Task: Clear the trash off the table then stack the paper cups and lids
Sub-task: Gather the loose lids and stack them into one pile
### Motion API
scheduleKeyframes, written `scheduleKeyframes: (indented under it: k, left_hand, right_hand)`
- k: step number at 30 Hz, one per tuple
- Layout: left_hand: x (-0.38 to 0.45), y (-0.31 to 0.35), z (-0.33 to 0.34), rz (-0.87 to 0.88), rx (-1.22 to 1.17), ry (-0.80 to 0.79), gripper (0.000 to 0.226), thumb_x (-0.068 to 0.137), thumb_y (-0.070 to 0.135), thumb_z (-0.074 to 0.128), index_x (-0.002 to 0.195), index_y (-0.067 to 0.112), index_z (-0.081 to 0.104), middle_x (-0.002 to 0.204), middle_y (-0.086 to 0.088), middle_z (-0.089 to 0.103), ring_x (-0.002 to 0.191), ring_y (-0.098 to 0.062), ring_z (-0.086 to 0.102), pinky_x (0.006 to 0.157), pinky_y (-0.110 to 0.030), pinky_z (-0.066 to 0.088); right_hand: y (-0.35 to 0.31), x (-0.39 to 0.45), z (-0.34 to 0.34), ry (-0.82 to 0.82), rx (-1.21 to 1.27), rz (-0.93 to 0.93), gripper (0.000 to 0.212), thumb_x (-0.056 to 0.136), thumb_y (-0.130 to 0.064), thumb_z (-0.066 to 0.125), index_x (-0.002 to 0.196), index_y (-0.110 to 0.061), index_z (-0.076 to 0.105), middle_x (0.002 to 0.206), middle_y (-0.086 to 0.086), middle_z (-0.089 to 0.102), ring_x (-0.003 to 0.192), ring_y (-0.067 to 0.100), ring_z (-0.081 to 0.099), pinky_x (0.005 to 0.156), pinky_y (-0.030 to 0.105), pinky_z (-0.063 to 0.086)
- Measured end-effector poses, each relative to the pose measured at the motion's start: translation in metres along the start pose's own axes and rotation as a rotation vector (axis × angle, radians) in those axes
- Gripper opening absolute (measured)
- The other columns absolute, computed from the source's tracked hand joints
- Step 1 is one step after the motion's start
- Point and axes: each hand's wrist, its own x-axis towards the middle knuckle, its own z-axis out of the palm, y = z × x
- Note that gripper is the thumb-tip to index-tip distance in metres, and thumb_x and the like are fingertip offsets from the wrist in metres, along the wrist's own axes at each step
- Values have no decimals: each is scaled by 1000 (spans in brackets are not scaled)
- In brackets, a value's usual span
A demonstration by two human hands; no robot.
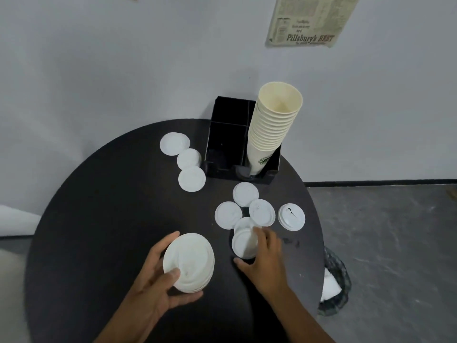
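Note:
My left hand (pixel 153 280) grips a short stack of white lids (pixel 189 262) just above the round black table (pixel 99 219). My right hand (pixel 265 258) lies over a loose white lid (pixel 243 243), fingers curled round its edge. Several more lids lie flat nearby: a cluster beyond my right hand (pixel 247 206), a cracked lid (pixel 291 216) to the right, and three in a row (pixel 189 159) at the left of the holder. A tall stack of cream paper cups (pixel 272 127) stands in the black holder (pixel 227 144).
The black compartment holder sits at the table's far edge against the white wall. A bin lined with a dark bag (pixel 333 285), with white trash inside, stands on the grey floor at the table's right. A newspaper poster (pixel 309 21) hangs on the wall.

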Motion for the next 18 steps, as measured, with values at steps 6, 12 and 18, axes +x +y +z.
scheduleKeyframes:
  k: [6,12,18]
  left_hand:
    - [-1,-4,-4,3,-4,31,101,33,47,105,127,45,67,123,12,70,123,-38,65,83,-64,59]
    - [-5,-4,-9,20,5,28,100,39,49,104,131,46,65,127,11,69,122,-36,67,86,-64,59]
    - [-16,-1,-16,48,24,-25,79,66,36,90,137,48,58,137,5,64,127,-40,63,92,-63,57]
  right_hand:
    - [2,2,6,68,-78,-25,89,61,-42,87,137,-18,49,128,5,54,109,27,51,88,44,56]
    - [-24,-6,-24,108,345,64,80,67,-32,90,132,-30,45,124,-15,42,110,3,51,85,34,55]
    - [-78,-34,-63,40,800,168,81,52,-35,93,119,-38,47,120,-11,62,110,14,64,83,36,59]
